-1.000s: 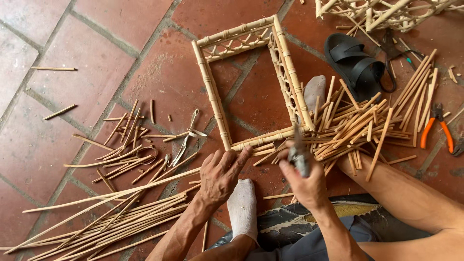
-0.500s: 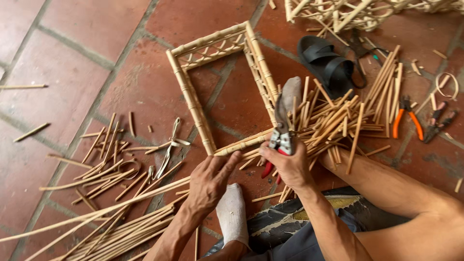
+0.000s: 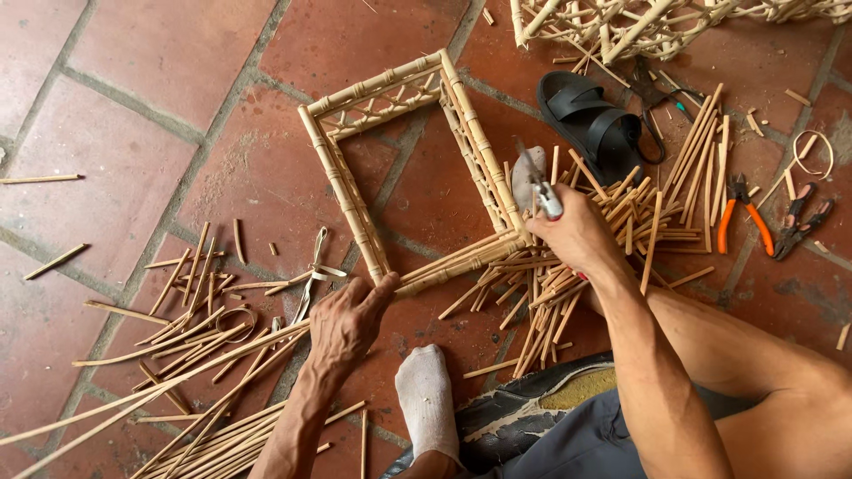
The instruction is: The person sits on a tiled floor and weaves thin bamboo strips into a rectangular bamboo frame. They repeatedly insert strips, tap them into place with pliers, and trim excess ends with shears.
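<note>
Matt bamboo frame (image 3: 404, 168) on rough terracotta tiles (image 3: 160, 53).

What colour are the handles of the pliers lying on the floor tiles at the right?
Orange, seen clearly in the head view: the pliers lie beside the cut sticks.

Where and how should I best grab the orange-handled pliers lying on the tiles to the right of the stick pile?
Probably take the orange-handled pliers by the two orange handles, coming straight down from above. They lie flat on the tile floor with the handles splayed toward the person and the dark jaws pointing away, so closing around both handles should lift them cleanly. The right hand is nearest, but it already holds a tool.
</note>
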Action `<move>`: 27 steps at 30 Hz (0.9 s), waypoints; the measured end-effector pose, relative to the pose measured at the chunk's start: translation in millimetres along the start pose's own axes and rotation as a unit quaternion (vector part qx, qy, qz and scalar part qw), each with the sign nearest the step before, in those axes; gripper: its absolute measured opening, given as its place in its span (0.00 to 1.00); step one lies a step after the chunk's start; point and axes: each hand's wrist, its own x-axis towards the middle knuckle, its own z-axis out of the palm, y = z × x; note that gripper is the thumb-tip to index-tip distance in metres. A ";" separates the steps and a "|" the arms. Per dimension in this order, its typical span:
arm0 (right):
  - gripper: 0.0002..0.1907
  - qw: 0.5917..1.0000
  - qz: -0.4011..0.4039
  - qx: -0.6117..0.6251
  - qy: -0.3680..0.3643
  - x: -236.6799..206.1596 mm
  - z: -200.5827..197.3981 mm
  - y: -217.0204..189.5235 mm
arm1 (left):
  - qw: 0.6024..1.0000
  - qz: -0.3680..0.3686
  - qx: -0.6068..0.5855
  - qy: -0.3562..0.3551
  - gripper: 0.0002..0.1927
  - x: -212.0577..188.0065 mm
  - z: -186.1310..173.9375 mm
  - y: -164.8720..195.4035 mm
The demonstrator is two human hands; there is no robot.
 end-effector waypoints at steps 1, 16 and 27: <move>0.08 1.000 0.006 -0.003 0.008 1.2 -1.9 2.3 | 1.000 -0.002 -0.001 -0.002 0.21 1.4 1.0 1.2; 0.14 0.998 0.009 -0.020 -0.064 14.4 17.0 -1.2 | 0.997 -0.009 -0.080 -0.003 0.13 6.2 -0.1 -0.5; 0.14 0.996 0.012 0.032 -0.083 17.7 9.6 10.7 | 0.997 -0.034 -0.071 -0.026 0.12 13.4 -4.4 7.3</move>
